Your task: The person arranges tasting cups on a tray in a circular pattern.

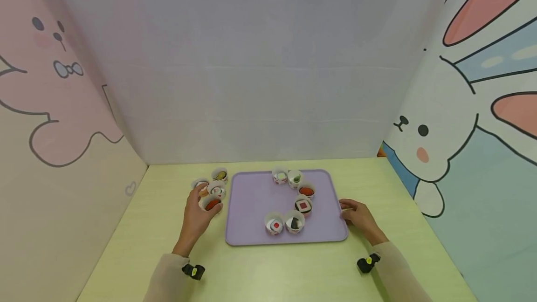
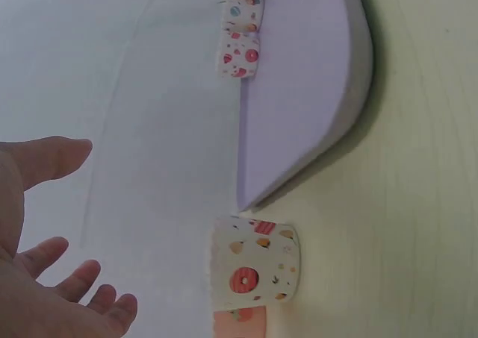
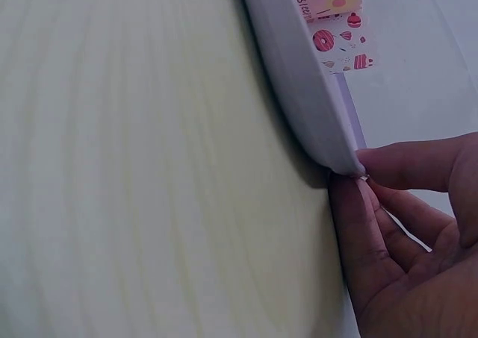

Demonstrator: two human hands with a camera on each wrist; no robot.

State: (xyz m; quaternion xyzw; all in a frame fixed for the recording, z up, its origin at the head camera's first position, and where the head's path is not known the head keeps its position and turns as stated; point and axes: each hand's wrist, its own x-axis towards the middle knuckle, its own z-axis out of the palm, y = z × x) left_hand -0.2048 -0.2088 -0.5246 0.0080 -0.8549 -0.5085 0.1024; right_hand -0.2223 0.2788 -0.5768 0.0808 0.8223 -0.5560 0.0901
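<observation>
My left hand [image 1: 196,218] is over a paper cup with a red-orange topped piece [image 1: 213,204], left of the purple tray [image 1: 247,209]. In the left wrist view its thumb and fingers are spread apart, and a gap separates them from the donut-printed cup [image 2: 254,260]. My right hand [image 1: 361,218] pinches the tray's right edge; the right wrist view shows the thumb above and fingers below the rim [image 3: 340,140]. Several cups stand on the tray, among them one with a red piece [image 1: 306,191] and one with a dark piece [image 1: 295,223].
Beside the left hand stand more paper cups, one with a yellowish piece [image 1: 220,175] and one with a white and red piece [image 1: 216,190]. A pale yellow table [image 1: 268,274] bears everything. A white sheet [image 1: 268,83] hangs behind, with cartoon-printed panels at both sides.
</observation>
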